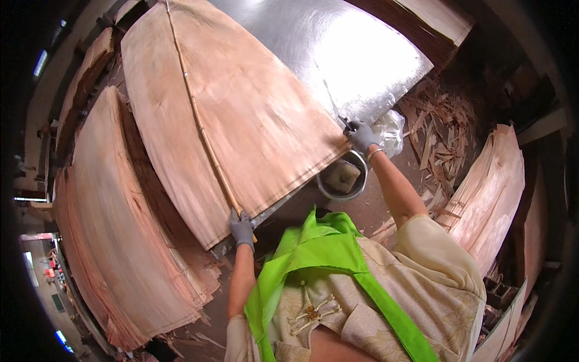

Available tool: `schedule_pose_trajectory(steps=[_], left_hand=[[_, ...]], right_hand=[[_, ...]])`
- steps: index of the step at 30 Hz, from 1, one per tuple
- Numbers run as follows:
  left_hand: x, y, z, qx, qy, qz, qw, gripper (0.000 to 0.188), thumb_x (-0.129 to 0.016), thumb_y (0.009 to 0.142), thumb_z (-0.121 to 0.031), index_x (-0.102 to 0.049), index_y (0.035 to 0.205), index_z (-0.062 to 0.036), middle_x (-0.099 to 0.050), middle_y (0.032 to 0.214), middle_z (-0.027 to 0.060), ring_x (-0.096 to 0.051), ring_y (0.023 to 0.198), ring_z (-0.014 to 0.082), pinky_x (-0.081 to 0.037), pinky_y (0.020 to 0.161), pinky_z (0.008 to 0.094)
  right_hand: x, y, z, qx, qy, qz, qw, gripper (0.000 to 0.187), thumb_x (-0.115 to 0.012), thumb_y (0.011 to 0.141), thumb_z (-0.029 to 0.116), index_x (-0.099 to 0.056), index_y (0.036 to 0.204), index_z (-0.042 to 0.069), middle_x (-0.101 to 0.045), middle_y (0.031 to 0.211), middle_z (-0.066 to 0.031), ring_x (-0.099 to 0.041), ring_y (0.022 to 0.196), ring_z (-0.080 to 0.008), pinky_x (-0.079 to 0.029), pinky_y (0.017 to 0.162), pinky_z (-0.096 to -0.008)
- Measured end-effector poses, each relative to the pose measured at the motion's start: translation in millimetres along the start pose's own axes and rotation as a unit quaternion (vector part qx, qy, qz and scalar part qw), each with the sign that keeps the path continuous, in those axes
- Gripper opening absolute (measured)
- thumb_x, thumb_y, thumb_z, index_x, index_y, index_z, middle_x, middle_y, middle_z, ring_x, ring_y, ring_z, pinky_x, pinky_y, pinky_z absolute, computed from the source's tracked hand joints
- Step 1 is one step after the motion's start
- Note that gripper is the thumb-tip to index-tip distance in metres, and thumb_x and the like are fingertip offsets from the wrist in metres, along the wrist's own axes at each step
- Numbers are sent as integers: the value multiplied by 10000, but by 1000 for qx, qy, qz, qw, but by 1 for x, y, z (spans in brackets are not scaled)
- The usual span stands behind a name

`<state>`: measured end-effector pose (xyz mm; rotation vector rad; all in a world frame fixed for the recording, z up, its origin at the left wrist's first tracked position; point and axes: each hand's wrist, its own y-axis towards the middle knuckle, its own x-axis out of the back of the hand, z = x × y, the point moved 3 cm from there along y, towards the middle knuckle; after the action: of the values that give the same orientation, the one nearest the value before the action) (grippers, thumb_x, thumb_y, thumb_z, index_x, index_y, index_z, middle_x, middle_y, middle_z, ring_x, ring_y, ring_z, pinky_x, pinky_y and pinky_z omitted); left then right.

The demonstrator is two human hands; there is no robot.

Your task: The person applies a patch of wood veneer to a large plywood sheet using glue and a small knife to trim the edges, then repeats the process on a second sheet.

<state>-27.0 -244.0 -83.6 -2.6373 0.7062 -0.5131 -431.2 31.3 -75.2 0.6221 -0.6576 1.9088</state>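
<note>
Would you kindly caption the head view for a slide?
Left hand holds a stick across a wood sheet, right hand by its corner.

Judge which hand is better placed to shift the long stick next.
Likely the left hand: it grips the near end of the long stick. The right hand is away at the near right corner of the wood sheet, holding a dark handle.

Stick [197, 113] on wood sheet [259, 120], sheet on tabletop [289, 30]; stack [114, 211] L; bucket [341, 196] nr R corner; scraps [440, 133] R of bucket.
</note>
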Motion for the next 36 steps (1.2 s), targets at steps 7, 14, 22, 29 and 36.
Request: schedule_pose_trajectory(steps=[7, 14, 22, 29, 36], left_hand=[[3, 2, 13, -53, 58, -30, 996, 258, -490, 893, -81, -529, 1138, -13, -484, 642, 3, -431, 490, 72, -382, 414, 235], [4, 9, 16, -196, 195, -104, 955, 298, -540, 851, -106, -543, 1120, 23, -598, 801, 141, -573, 722, 235, -471, 683, 363], [-2, -50, -27, -39, 64, -84, 994, 344, -532, 861, -89, -523, 1180, 38, -628, 1008, 211, -613, 930, 279, -462, 834, 344], [-11, -21, -13, -131, 204, -121, 963, 329, -514, 861, -259, -588, 1043, 6, -618, 948, 259, -613, 884, 382, -488, 780, 414], [-15, -55, -23, 5, 103, 144, 984, 285, -540, 864, -291, -515, 923, -13, -608, 645, 152, -633, 597, 274, -491, 532, 387]], right_hand=[[15, -4, 6, -109, 247, 173, 947, 316, -678, 791, 249, -580, 945, -9, -612, 783, -61, -542, 686, -143, -453, 613, -289], [-5, -3, 16, 23, 196, 174, 965, 191, -728, 731, 178, -693, 832, 20, -660, 699, -74, -602, 591, -128, -478, 561, -274], [15, -38, 176, 178, 215, 119, 953, 309, -656, 763, 121, -613, 1025, -36, -607, 890, -38, -554, 776, -107, -467, 699, -252], [-162, -130, 390, 482, -1, 248, 841, 328, -567, 762, 203, -617, 1057, 68, -610, 982, -216, -609, 870, -347, -489, 755, -401], [-326, -182, 393, 453, -307, 379, 746, 296, -535, 721, 263, -687, 885, 70, -650, 855, -185, -632, 828, -339, -501, 717, -417]])
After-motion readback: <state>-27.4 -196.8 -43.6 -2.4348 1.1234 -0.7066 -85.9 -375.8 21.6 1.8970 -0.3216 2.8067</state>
